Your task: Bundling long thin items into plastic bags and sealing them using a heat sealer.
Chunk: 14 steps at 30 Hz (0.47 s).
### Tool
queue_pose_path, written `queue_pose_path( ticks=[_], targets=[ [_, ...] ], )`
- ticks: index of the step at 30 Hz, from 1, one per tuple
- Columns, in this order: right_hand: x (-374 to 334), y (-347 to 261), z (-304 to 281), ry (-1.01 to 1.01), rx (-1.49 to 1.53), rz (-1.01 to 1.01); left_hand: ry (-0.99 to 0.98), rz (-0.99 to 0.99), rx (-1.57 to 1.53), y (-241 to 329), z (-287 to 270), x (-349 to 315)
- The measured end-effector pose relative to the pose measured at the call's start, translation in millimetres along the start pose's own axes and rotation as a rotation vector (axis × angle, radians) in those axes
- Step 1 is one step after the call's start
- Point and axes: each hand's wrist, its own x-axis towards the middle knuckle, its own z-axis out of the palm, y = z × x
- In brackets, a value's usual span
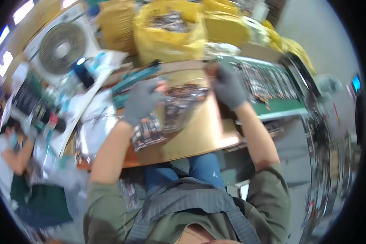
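A clear plastic bag [183, 107] of small dark and copper-coloured parts hangs between my hands above the table. My left hand [144, 99], in a grey glove with bare fingertips, is closed on the bag's left side near the top. At the upper right corner of the bag, my right hand [229, 85] has its gloved fingers bent closed on the edge; motion blurs them. Below my left wrist lies another filled clear bag [148, 132]. Just beyond my left hand stands a teal bar-shaped device [132, 81], perhaps a bag sealer.
A green tray [282, 105] with rows of metal parts lies to the right. Behind the table [203, 138] stands a yellow sack [168, 44] of wrapped parts. Clear plastic bags [95, 132] lie left, near a fan [62, 49]. Another person [18, 154] sits far left.
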Motion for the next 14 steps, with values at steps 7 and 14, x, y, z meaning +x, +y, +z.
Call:
queue_pose_path(
  ticks=[7, 14],
  targets=[
    [11.0, -51.3, 11.8, 0.304, -0.126, -0.406, 0.126, -0.259, -0.262, 14.3, -9.3, -16.6],
    [27.5, -71.7, 49.2, -0.843, -0.039, -0.006, 0.220, -0.095, -0.224, 39.1, -25.5, -32.2]
  ],
)
